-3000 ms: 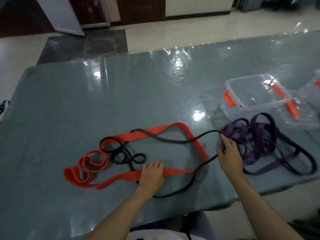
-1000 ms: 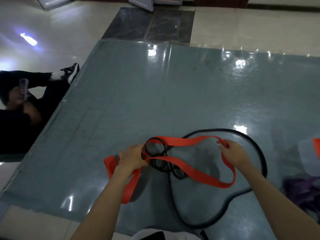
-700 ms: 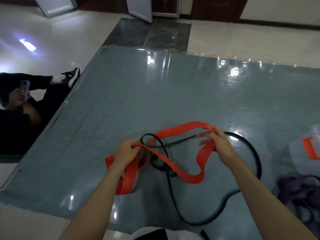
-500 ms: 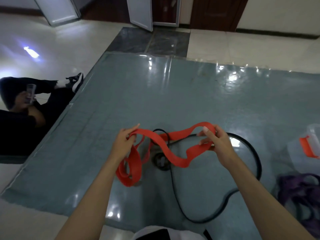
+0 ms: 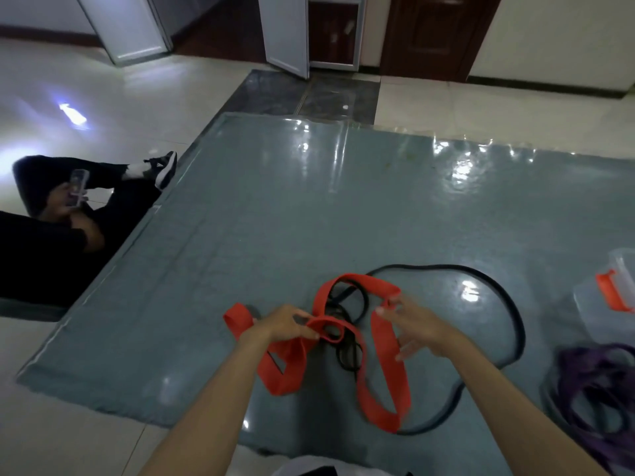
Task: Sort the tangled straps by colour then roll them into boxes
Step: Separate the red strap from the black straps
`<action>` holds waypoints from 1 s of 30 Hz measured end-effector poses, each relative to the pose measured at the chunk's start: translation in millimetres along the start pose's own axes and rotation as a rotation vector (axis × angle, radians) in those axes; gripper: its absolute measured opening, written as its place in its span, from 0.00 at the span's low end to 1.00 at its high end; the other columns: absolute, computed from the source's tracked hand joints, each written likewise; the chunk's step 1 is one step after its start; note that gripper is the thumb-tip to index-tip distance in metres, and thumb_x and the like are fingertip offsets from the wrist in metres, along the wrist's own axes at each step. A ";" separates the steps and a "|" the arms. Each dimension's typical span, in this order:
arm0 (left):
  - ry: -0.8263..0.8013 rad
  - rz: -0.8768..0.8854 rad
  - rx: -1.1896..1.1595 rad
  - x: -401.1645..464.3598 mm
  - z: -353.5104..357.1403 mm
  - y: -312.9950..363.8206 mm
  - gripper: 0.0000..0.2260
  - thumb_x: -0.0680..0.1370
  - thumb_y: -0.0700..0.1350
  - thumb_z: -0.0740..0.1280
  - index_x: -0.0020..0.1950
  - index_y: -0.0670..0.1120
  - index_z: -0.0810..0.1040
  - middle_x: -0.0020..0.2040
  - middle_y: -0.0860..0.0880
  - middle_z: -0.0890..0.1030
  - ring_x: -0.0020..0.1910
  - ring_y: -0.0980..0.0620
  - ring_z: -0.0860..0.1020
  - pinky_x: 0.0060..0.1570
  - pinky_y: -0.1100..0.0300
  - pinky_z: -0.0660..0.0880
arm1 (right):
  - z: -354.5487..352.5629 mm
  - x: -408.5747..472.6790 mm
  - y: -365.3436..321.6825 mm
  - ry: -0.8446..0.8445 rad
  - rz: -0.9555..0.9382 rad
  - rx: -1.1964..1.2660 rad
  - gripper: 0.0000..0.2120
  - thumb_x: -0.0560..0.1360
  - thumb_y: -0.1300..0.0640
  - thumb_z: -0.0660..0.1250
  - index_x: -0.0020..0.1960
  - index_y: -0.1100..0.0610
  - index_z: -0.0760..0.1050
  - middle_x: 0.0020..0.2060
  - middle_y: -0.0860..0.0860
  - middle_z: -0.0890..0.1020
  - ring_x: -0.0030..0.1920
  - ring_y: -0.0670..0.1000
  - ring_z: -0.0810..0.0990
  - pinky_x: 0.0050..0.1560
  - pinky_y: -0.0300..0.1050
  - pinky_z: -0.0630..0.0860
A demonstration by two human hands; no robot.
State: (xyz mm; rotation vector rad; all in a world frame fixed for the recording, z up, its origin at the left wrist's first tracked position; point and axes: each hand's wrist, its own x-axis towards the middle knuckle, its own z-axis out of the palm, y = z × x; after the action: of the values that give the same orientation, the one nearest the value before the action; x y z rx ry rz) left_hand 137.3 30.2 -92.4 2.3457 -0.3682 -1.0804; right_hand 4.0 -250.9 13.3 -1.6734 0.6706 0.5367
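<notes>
The left hand [image 5: 287, 326] is pinching the red strap [image 5: 385, 369] above the tabletop [image 5: 275, 218]; at its three o'clock, the right hand [image 5: 417, 329] is hovering open-fingered beside the strap.

I find no legible text, label, brand, number or sign anywhere in my head view.
</notes>
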 end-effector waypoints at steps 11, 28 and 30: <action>0.149 -0.201 0.355 -22.7 27.9 36.5 0.28 0.71 0.47 0.77 0.69 0.49 0.72 0.66 0.43 0.79 0.65 0.40 0.79 0.62 0.49 0.78 | 2.3 54.1 52.6 0.392 0.096 -0.840 0.26 0.79 0.37 0.66 0.63 0.58 0.72 0.59 0.60 0.82 0.61 0.62 0.81 0.59 0.54 0.77; 0.502 -0.015 -0.420 -40.4 -77.9 72.1 0.29 0.70 0.39 0.78 0.64 0.54 0.67 0.44 0.50 0.83 0.39 0.49 0.81 0.42 0.56 0.78 | -18.6 85.9 -0.1 0.490 -0.251 0.241 0.04 0.81 0.58 0.70 0.49 0.58 0.80 0.42 0.60 0.85 0.39 0.59 0.86 0.29 0.45 0.81; 0.480 0.033 -0.518 -41.8 -75.5 91.5 0.29 0.71 0.35 0.77 0.64 0.50 0.67 0.45 0.52 0.81 0.39 0.53 0.79 0.39 0.66 0.75 | -12.4 74.7 -13.4 0.408 -0.279 0.347 0.05 0.83 0.57 0.67 0.54 0.60 0.77 0.46 0.60 0.85 0.39 0.59 0.88 0.28 0.47 0.81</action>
State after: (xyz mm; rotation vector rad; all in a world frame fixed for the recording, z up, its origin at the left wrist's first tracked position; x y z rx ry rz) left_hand 165.8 -0.3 26.3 2.0233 0.0518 -0.4849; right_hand 67.4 -271.8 -24.7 -1.5197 0.7562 -0.1232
